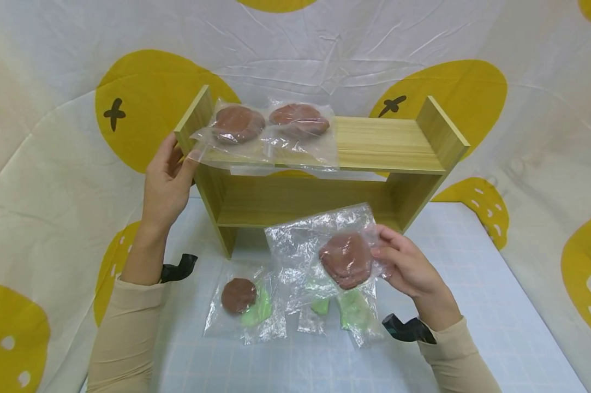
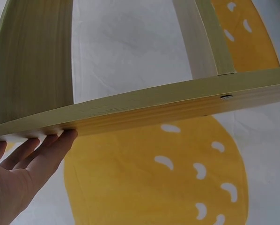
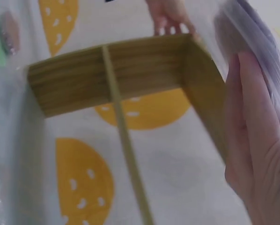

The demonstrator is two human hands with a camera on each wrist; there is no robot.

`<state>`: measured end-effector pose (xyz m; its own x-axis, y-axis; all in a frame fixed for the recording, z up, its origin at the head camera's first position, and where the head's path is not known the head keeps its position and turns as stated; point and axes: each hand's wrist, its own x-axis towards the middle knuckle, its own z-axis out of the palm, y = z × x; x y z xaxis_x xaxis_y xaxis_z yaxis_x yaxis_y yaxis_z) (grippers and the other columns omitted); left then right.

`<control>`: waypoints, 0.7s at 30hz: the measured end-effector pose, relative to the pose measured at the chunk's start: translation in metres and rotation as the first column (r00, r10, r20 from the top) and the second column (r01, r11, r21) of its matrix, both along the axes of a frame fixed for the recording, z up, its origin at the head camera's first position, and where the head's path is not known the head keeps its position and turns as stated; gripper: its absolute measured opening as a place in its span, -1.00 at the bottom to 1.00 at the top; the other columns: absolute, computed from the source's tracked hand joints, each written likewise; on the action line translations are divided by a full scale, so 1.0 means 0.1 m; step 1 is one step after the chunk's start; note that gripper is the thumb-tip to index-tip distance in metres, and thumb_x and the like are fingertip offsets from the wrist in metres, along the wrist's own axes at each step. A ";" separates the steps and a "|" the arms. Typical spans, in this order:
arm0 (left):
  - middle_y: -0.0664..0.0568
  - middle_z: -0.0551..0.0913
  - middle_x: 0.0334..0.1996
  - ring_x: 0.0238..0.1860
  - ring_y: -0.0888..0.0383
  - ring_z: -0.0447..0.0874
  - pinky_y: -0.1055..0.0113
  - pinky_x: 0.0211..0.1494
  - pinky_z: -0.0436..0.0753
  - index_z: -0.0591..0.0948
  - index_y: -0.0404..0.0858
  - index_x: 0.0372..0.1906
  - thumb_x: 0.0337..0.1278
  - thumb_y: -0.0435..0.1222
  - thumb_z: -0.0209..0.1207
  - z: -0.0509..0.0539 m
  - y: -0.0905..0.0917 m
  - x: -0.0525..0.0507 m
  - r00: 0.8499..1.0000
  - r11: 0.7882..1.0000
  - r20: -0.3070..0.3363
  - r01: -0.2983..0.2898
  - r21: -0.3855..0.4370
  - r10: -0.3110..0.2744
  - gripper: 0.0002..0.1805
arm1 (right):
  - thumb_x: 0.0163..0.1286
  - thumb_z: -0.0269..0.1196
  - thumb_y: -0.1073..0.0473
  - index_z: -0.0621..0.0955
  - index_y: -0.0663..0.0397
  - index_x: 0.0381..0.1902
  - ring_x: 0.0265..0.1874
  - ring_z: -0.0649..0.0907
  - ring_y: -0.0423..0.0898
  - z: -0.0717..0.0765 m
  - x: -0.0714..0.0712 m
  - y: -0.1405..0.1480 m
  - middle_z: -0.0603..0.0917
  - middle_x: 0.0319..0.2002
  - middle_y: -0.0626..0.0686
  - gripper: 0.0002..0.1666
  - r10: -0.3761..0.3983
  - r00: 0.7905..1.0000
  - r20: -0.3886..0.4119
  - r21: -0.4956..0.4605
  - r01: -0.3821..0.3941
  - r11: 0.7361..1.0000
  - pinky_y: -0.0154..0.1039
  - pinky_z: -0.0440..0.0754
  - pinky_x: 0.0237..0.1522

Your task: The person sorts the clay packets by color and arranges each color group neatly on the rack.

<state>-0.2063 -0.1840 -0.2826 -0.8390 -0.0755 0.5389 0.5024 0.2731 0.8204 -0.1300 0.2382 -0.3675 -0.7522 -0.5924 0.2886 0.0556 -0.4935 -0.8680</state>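
Right hand (image 1: 412, 270): you pinch the held bag (image 1: 295, 240) by its edge between thumb and fingers. It sits in front of the wooden shelf (image 1: 386, 137), toward the shelf's right end. The brown piece (image 1: 346, 259) inside lies just beside your thumb; loose film stretches toward the shelf's left.

Left hand (image 1: 166, 183): fingers extended, fingertips against the outer face of the shelf's left side panel (image 2: 177, 96). I cannot tell whether your thumb also touches the film of the left upper bag (image 1: 237, 125).

That bag and the right upper bag (image 1: 300, 120) lie side by side on the left part of the shelf's upper board, film reaching over its front edge. On the table (image 1: 192, 349), in front of the shelf, lie more bags (image 1: 214, 319) with green pieces (image 1: 352, 310), partly covered from view.

Handling notes, by judgement: the step looks like carrying the bag past the shelf's front. Your pinch near the brown piece is sound; the weight should swing little. The far film is the likelier trouble: tilt it up so it does not catch the shelf's edges. Brace the panel lightly, since a hard push could slide the shelf. Avoid brushing the overhanging film; it could drag the upper bags forward.
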 end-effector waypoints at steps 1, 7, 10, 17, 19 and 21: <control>0.02 0.49 0.32 0.27 0.00 0.52 0.18 0.18 0.61 0.41 0.01 0.45 0.44 -0.22 0.16 0.00 0.00 0.00 1.000 1.000 -0.002 0.002 0.001 -0.002 -0.46 | 0.46 -0.34 0.62 0.36 0.30 0.25 -0.01 0.64 0.00 0.05 0.02 0.01 0.50 0.08 0.18 -0.46 0.000 1.000 -0.012 -0.018 0.000 1.000 -0.16 0.70 -0.01; 0.01 0.49 0.32 0.26 0.00 0.53 0.20 0.16 0.63 0.41 0.01 0.45 0.43 -0.22 0.17 0.00 0.00 0.00 1.000 1.000 0.000 0.006 0.007 -0.006 -0.46 | 0.49 -0.43 0.58 0.24 0.41 0.33 0.04 0.60 0.06 0.36 0.13 0.06 0.45 0.13 0.24 -0.47 -0.018 0.998 -0.054 -0.159 0.009 0.987 -0.12 0.65 0.09; 0.02 0.49 0.32 0.26 -0.01 0.54 0.21 0.13 0.64 0.41 0.02 0.45 0.43 -0.21 0.17 0.00 0.00 0.00 1.000 1.000 0.005 0.004 0.007 -0.004 -0.46 | 0.52 -0.45 0.55 0.17 0.45 0.37 0.06 0.59 0.10 0.50 0.17 0.10 0.41 0.16 0.26 -0.47 -0.035 0.999 -0.031 -0.247 0.026 0.969 -0.09 0.60 0.15; -0.01 0.50 0.30 0.25 -0.01 0.54 0.21 0.15 0.63 0.42 0.00 0.44 0.43 -0.22 0.17 -0.02 -0.01 -0.01 1.000 1.000 -0.002 0.008 0.012 -0.008 -0.46 | 0.55 -0.42 0.54 -0.03 0.38 0.53 0.28 0.44 0.28 0.87 0.16 0.12 0.13 0.45 0.30 -0.38 -0.103 0.988 0.112 -0.445 0.143 0.884 0.21 0.39 0.21; -0.01 0.50 0.30 0.25 -0.01 0.54 0.19 0.16 0.63 0.42 -0.01 0.44 0.43 -0.22 0.17 -0.03 -0.01 -0.02 1.000 1.000 -0.005 0.009 0.012 -0.009 -0.47 | 0.54 -0.38 0.55 0.01 0.36 0.55 0.40 0.28 0.32 0.98 0.13 0.08 0.05 0.53 0.29 -0.36 -0.163 0.974 0.160 -0.482 0.221 0.848 0.30 0.31 0.21; -0.02 0.50 0.31 0.25 -0.01 0.54 0.19 0.15 0.63 0.41 0.00 0.44 0.43 -0.21 0.17 -0.03 -0.02 -0.02 1.000 1.000 -0.003 0.010 0.008 -0.009 -0.47 | 0.52 -0.36 0.57 0.04 0.39 0.53 0.46 0.17 0.32 1.07 0.09 0.03 0.01 0.55 0.28 -0.36 -0.220 0.960 0.175 -0.504 0.279 0.817 0.30 0.27 0.25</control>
<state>-0.2087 -0.1855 -0.2856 -0.8384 -0.0721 0.5403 0.5069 0.2614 0.8214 -0.1211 0.2417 -0.2603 -0.8967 -0.1649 0.4108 -0.0564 -0.8779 -0.4755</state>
